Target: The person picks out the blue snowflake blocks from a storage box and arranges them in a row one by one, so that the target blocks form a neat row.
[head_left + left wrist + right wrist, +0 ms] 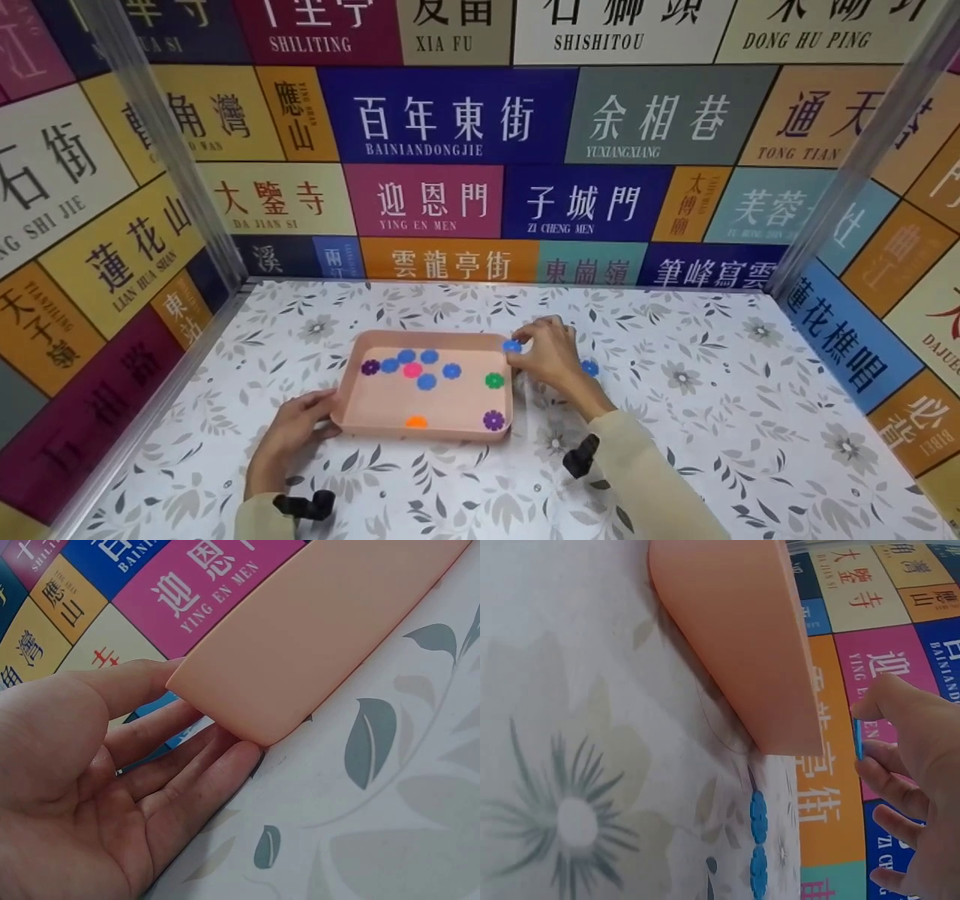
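Two pale sleeves (656, 480) come nearest; the left hand (296, 427), fingers spread, touches one pink tray's (457, 405) left end, and the right hand (551, 356) pinches one blue flower-shaped disc (512, 346) at its far right corner. Inside lie five blue discs (426, 382), two purple discs (493, 420), one pink disc (412, 370), one green disc (494, 381), one orange disc (416, 422); two loose blue discs (758, 817) lie outside.

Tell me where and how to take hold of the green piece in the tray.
Pinch the green piece by opposite sides of its notched edge, probably best from above and slightly from the left. It appears to lie flat on the floor of the tray, close to the right wall, which would likely crowd fingers on that side.
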`<state>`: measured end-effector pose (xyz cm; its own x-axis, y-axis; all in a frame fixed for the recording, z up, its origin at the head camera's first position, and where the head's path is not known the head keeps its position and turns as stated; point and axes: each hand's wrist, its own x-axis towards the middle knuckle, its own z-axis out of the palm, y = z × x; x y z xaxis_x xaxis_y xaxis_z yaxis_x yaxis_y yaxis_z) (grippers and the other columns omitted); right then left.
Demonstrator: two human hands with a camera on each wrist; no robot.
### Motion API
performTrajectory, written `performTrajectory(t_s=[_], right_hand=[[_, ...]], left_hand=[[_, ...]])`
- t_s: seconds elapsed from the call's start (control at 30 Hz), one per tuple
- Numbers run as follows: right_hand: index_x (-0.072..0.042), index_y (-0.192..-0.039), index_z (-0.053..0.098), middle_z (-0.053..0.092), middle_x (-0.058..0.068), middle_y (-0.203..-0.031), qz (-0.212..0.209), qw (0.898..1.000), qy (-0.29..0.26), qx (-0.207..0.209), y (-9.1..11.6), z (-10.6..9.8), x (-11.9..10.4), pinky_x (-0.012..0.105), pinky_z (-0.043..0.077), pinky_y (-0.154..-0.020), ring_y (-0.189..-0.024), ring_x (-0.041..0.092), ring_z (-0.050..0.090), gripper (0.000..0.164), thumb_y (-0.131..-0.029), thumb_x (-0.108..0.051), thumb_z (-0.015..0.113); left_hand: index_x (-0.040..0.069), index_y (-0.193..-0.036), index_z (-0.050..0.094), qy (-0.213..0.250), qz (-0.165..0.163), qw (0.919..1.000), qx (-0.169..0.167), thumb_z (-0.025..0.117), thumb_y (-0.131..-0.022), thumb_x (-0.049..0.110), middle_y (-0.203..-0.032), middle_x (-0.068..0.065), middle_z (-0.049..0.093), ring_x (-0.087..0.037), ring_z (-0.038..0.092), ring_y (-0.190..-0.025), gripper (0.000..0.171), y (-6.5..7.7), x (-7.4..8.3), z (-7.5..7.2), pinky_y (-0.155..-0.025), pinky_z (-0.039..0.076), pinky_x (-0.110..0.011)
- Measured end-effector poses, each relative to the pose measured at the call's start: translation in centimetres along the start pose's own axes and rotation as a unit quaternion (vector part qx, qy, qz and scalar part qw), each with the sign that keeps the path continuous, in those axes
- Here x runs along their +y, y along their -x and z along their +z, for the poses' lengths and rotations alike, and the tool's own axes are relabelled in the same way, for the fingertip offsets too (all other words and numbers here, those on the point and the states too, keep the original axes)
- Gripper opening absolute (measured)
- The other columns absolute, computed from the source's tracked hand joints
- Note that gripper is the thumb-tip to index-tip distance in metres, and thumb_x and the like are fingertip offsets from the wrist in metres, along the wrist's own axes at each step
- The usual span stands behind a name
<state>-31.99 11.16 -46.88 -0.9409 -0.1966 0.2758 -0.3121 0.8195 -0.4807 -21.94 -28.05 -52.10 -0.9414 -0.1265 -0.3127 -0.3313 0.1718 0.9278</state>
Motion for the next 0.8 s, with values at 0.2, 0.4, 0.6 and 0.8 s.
performTrajectory(t_s=[0.2, 0.4, 0.6, 0.8], right_hand=[[-0.013, -0.100, 0.078, 0.073, 0.005, -0.096, -0.007, 1.000, -0.008, 0.011, 1.3, -1.3, 1.2, 0.049, 0.038, -0.096, -0.116, 0.029, 0.053, 0.031, -0.076, -0.032, 0.078], [-0.013, -0.102, 0.078, 0.073, 0.005, -0.098, 0.016, 1.000, -0.013, 0.010, 2.3, -3.1, 2.7, 0.048, 0.038, -0.096, -0.116, 0.029, 0.053, 0.029, -0.078, -0.030, 0.076], [-0.012, -0.102, 0.078, 0.072, 0.007, -0.099, 0.023, 0.999, -0.033, 0.025, 3.0, -4.6, 4.3, 0.051, 0.038, -0.098, -0.115, 0.031, 0.055, 0.028, -0.081, -0.030, 0.078], [-0.012, -0.104, 0.077, 0.072, 0.009, -0.103, 0.047, 0.997, -0.054, 0.037, 3.6, -5.1, 5.8, 0.054, 0.038, -0.101, -0.114, 0.033, 0.056, 0.028, -0.083, -0.031, 0.079]], left_hand=[[-0.001, -0.146, 0.046, 0.000, -0.002, 1.0000, 0.009, 0.058, -0.102, 0.026, -0.142, -0.026, 0.054, -0.024, 0.065, -0.115, 0.053, 0.2, 0.1, 0.1, -0.089, 0.060, -0.030], [0.000, -0.147, 0.045, -0.005, -0.010, 0.9999, 0.003, 0.058, -0.102, 0.029, -0.145, -0.026, 0.053, -0.027, 0.063, -0.120, 0.055, 0.1, 0.4, 0.1, -0.092, 0.059, -0.032], [-0.001, -0.147, 0.045, 0.002, -0.004, 1.0000, 0.002, 0.059, -0.101, 0.028, -0.143, -0.026, 0.053, -0.024, 0.064, -0.115, 0.056, 0.0, 0.4, 0.0, -0.091, 0.059, -0.031], [-0.001, -0.147, 0.044, 0.011, -0.002, 0.9999, -0.002, 0.058, -0.102, 0.026, -0.144, -0.027, 0.053, -0.024, 0.064, -0.116, 0.055, 0.1, 0.4, 0.1, -0.092, 0.059, -0.032]])
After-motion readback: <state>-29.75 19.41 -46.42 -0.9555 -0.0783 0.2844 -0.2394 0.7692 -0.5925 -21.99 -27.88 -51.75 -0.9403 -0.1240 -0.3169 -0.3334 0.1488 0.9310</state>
